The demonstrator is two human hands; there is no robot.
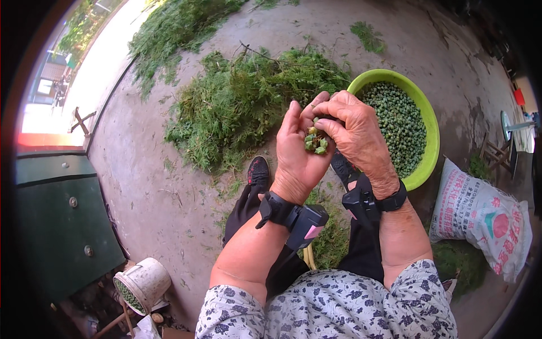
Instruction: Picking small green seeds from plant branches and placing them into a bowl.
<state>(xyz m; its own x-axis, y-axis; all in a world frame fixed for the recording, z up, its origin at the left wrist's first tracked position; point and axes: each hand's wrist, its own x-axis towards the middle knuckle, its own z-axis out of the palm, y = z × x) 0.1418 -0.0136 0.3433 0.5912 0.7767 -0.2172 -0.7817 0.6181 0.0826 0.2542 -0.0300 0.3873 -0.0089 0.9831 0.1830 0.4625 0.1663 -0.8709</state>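
My left hand [299, 152] is turned palm up and cupped under several small green seed cones [317, 141], some with brownish bits among them. Over that palm, my right hand [353, 127] bends its fingers into a pinch, thumb and forefinger at a small green seed cone [316, 120], partly hidden by the fingertips. Close by on the right stands a lime-green basin [433, 141] filled with many such cones [398, 124]. Beyond my hands lies a heap of cut evergreen branches [226, 113] with scaly leaves.
More evergreen branches [175, 34] lie at the far left, and a loose sprig [367, 37] beyond the basin. A white printed sack [480, 217] rests at the right. On the left are a dark green metal panel [65, 220] and a tilted white bucket [149, 282] with green cones inside.
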